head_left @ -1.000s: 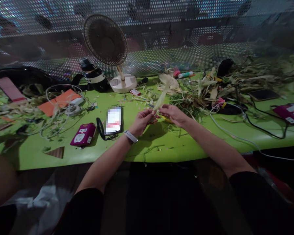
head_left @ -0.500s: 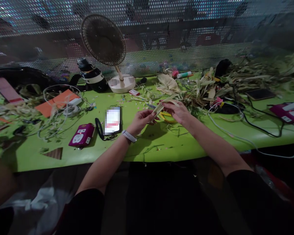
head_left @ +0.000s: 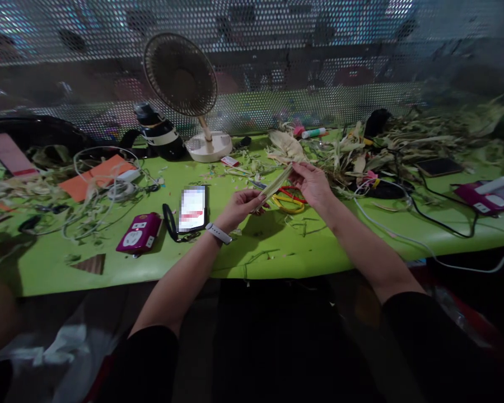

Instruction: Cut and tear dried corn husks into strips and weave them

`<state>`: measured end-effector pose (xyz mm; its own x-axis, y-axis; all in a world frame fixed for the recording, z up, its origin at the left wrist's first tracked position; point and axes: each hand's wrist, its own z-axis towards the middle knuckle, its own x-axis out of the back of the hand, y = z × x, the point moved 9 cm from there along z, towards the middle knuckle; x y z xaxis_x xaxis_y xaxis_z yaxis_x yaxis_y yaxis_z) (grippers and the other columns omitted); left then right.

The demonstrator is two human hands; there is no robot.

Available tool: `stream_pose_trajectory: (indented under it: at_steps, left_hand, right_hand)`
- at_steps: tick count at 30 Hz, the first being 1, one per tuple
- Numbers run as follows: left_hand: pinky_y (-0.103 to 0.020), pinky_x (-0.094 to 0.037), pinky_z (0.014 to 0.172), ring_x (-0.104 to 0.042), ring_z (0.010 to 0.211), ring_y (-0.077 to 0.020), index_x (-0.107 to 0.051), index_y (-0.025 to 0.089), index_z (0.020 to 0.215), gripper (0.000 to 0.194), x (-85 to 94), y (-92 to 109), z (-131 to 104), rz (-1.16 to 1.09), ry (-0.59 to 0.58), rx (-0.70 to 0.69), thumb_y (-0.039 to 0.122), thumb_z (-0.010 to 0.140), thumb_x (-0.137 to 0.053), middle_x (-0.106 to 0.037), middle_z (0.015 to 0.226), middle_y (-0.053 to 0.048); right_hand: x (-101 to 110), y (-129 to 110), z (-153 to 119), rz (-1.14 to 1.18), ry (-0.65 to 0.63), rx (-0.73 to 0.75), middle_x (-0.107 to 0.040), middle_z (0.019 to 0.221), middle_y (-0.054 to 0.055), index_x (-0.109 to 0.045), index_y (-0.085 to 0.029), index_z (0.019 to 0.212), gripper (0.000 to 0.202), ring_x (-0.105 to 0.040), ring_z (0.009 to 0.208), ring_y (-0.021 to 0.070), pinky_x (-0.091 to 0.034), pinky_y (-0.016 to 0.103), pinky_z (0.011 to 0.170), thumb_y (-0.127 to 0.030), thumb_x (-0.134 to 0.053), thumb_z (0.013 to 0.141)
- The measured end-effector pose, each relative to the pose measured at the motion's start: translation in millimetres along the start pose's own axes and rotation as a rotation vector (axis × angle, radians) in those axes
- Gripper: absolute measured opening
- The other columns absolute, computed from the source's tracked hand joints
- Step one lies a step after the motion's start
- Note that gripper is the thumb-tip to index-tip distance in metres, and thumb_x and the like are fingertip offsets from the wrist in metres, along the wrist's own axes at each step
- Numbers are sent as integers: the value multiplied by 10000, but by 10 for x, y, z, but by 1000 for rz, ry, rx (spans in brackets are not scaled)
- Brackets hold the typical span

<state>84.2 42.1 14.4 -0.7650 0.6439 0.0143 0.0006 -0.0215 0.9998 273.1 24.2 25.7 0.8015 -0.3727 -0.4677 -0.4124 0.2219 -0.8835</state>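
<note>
At left lie one purple socket block (head_left: 139,232) and one lit phone (head_left: 192,210). Mid-frame, the left hand (head_left: 240,209), nearly closed, pinches one pale husk strip (head_left: 276,184); the right hand (head_left: 313,183) pinches its upper end. Handling seems unfinished; uncountable loose husks (head_left: 428,131) heap upper right.
</note>
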Motion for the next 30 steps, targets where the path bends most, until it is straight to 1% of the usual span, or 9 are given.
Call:
stream_pose_trajectory:
  at_steps: [4,9,12,17,18,20,23,27,30]
  left_hand:
    - [-219,-496,589,-600,566,-83,-686,132,828,409,32,-25,18,-12,-49,48,486,652,-793,-718,736,-45]
    - [-201,-509,583,-625,597,-88,-675,139,801,360,129,-81,40,-67,-150,187,405,614,-831,-719,727,-34]
    - [-192,-508,568,-624,601,-91,-689,140,769,304,199,-97,45,-59,-177,232,358,614,-831,-716,711,-38]
    - [-194,-503,548,-630,603,-103,-721,150,768,243,246,-103,74,-79,-207,201,325,631,-820,-718,718,-64]
    - [-196,-506,551,-627,597,-101,-724,148,767,234,248,-112,78,-75,-211,198,322,639,-815,-720,720,-69]
    - [-203,-512,558,-621,581,-99,-725,143,759,225,244,-128,84,-69,-217,198,317,645,-811,-721,718,-77]
    - [-210,-514,555,-626,579,-106,-728,143,758,225,241,-126,85,-68,-218,192,312,639,-814,-723,718,-82]
    - [-219,-516,558,-629,578,-116,-738,135,772,217,265,-50,75,-35,-213,161,303,652,-805,-726,723,-93]
    - [-226,-520,560,-622,550,-114,-743,116,761,191,292,22,49,44,-231,159,275,669,-795,-725,713,-109]
  right_hand:
    - [52,-60,23,-98,35,39,-629,641,-71,-622,-208,715,314,-577,585,73,-423,213,554,-333,-847,535]
    - [5,-95,-15,-216,-19,-35,-500,486,-91,-575,-190,603,320,-395,432,44,-279,205,415,-327,-841,486]
    - [-18,-103,-40,-247,-42,-61,-537,504,-76,-563,-189,597,303,-421,425,46,-298,200,401,-330,-823,533]
    - [-44,-57,-58,-213,-63,-107,-531,504,-87,-568,-199,659,245,-499,450,52,-274,162,356,-256,-800,605]
    - [-55,-28,-64,-179,-71,-140,-572,536,-74,-574,-199,679,215,-529,468,58,-289,159,350,-243,-780,636]
    - [-65,23,-80,-95,-62,-203,-668,643,-38,-599,-197,729,128,-608,545,77,-393,156,389,-216,-724,707]
    - [-56,47,-95,7,-15,-250,-685,651,-27,-613,-197,740,74,-669,643,95,-533,168,552,-187,-685,758]
    - [-72,-14,-96,-17,-48,-217,-590,538,-72,-675,-214,804,110,-617,562,86,-533,192,578,-275,-743,742]
    - [-157,-70,-121,-253,-203,-142,-624,593,-56,-734,-204,798,210,-545,527,73,-488,212,560,-306,-825,638]
